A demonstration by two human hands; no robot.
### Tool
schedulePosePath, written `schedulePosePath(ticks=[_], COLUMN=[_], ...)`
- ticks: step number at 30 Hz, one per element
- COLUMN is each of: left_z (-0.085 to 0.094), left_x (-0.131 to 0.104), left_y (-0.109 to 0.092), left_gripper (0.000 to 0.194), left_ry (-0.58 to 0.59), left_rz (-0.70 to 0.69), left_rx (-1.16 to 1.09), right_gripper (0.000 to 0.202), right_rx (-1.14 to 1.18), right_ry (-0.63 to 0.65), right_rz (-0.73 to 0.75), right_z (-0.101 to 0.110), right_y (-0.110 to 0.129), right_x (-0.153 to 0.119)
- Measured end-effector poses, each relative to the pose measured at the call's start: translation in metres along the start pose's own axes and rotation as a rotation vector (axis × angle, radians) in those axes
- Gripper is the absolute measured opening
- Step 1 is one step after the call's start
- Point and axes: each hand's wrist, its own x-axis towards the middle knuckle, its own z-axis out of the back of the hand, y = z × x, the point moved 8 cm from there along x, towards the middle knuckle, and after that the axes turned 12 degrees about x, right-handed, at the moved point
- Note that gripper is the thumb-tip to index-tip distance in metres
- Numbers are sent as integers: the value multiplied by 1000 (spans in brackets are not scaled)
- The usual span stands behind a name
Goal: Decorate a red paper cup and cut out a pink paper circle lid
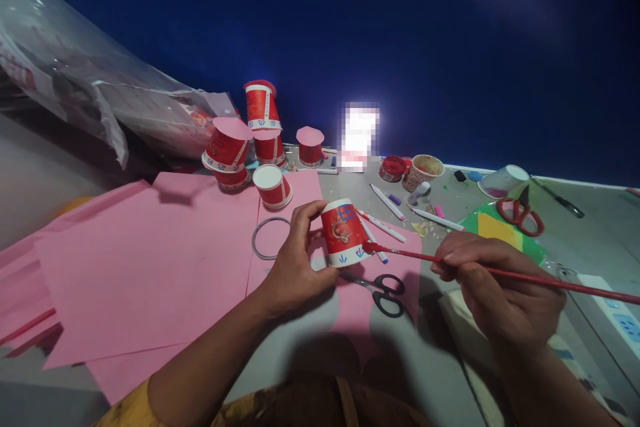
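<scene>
My left hand [303,257] is closed around the side of a red paper cup [345,233], held upside down and a little tilted above the table. The cup has a white band with blue marks near its rim and a patterned red side. In my right hand [505,287] I grip a red paintbrush [415,255]. Its red-coated tip touches the cup's right side, near the white band. Just below the cup lie black-handled scissors [383,293] on cut pink paper. A grey tape ring [270,238] rests left of my left hand.
Decorated red cups [227,147], some stacked, stand at the back left beside pink sheets [150,260]. Markers [387,202], a red paint jar [393,168] and a stained paper cup [423,172] sit behind my hands. Red-handled scissors [520,213], a white cup [503,180] and a power strip [620,320] are to the right.
</scene>
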Motion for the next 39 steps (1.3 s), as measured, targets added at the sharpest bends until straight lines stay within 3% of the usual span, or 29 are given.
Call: schedulePosePath(ticks=[13,19,22,26,32,37,39], left_z=[6,7,7,7,9,9,9], left_x=[0,-1,-1,-2,-2,-2,-2], left_y=[-1,-2,-2,-3,-5,-5,-6], left_gripper=[82,82,82,82,83,80,81], left_ry=[-54,-84,-88,-86,-113,-116,-114], left_rz=[-22,-90,-95,-108,-151,-132,-143], left_rx=[143,233,244,256,316,297,310], right_gripper=[20,14,12,14,17,15,16], right_rx=[-59,-49,-57,-74,-100,-56,-53], right_ry=[102,-50,-66,-35,110,-77,-85], right_rz=[95,79,52,88,112,127,123], right_z=[-1,6,6,4,-5,6,6], right_y=[3,4,3,5,5,8,8], right_x=[-1,-2,-3,-2,-1,-2,-2])
